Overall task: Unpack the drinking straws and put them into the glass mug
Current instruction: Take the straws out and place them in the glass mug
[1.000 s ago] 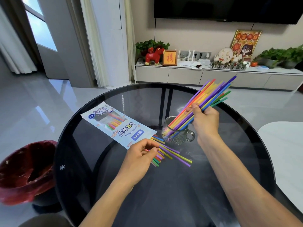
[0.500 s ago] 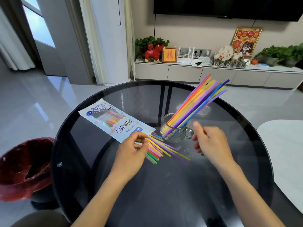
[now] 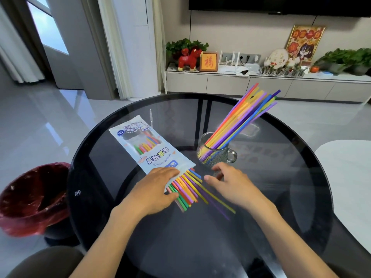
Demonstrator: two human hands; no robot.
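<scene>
A glass mug (image 3: 215,155) stands on the round dark glass table (image 3: 200,227), its handle to the right. A bundle of coloured straws (image 3: 244,117) leans out of it up and to the right. A white and blue straw packet (image 3: 149,148) lies flat left of the mug, its open end toward me. More coloured straws (image 3: 187,189) stick out of that end onto the table. My left hand (image 3: 155,189) lies flat on the packet's open end and on the straws' left side. My right hand (image 3: 230,183) hovers just right of the loose straws, fingers spread, holding nothing.
A bin with a red liner (image 3: 33,197) stands on the floor left of the table. A white table edge (image 3: 347,177) shows at the right. Behind is a low cabinet (image 3: 261,85) with plants and ornaments.
My right hand let go of the straw bundle in the mug and came down toward the loose straws at the packet. My left hand shifted onto the packet's open end.
</scene>
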